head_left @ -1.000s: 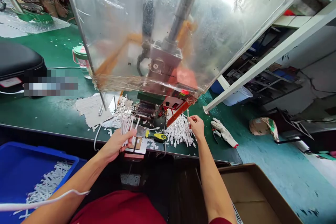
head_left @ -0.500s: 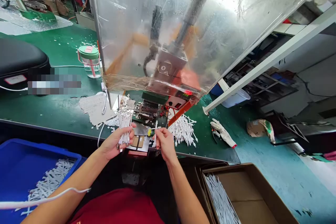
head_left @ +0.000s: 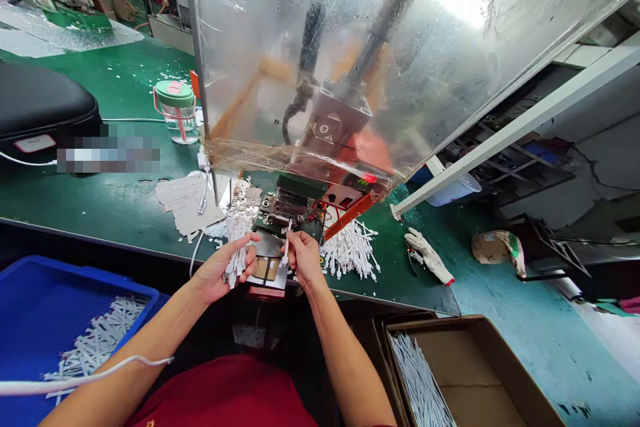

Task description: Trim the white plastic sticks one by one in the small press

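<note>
My left hand point(head_left: 220, 270) is closed round a bunch of short white cables point(head_left: 238, 257) with pale plugs at their ends. Between the thumb and fingers of my right hand point(head_left: 304, 257) is a single short white cable point(head_left: 287, 250), held roughly upright. Both hands are just in front of a small press machine point(head_left: 287, 207) with a dark metal fixture. A metal plate point(head_left: 265, 245) lies between the hands. Right of my right hand, a pile of similar white cables point(head_left: 350, 248) rests on the green bench.
A clouded plastic guard point(head_left: 250, 33) hangs over the press. A white glove point(head_left: 427, 255) lies to the right, and a lidded jug point(head_left: 176, 112) stands at the left. Below the bench are a blue bin point(head_left: 30, 293) and a cardboard box point(head_left: 480, 353), both holding white cables.
My right hand has moved a little left and up with its cable, closer to the fixture. My left hand still holds the bunch. The whole view has shifted slightly.
</note>
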`<control>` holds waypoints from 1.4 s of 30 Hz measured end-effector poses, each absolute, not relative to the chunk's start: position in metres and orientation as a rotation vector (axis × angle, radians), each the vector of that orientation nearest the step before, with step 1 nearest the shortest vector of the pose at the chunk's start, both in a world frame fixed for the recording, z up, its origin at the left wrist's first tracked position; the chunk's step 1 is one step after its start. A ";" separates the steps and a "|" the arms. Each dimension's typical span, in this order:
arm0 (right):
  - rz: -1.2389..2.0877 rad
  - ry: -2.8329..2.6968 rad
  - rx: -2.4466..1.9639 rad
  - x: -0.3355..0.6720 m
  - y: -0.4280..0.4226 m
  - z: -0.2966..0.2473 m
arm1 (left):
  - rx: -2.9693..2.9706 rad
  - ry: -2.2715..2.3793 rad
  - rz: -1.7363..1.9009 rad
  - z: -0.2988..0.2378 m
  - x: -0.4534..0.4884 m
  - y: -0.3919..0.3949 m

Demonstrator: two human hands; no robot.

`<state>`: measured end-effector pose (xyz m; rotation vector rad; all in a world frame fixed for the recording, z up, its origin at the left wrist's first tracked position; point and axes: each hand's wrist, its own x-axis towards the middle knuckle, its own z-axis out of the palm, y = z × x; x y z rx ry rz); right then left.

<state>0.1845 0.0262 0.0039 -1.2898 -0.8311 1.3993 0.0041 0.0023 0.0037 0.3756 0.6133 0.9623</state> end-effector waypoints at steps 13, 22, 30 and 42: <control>1.452 -0.803 -1.261 0.185 0.029 0.001 | 0.580 0.737 0.910 -0.005 0.016 0.001; 1.452 -0.861 -1.260 0.186 0.021 0.004 | 0.865 1.074 0.931 -0.007 0.040 0.012; 1.063 -1.140 -1.573 0.291 0.018 0.004 | 0.958 1.191 0.872 -0.002 0.054 0.021; 0.045 -1.788 -2.183 0.410 0.071 -0.015 | 1.061 1.188 0.850 -0.002 0.055 0.026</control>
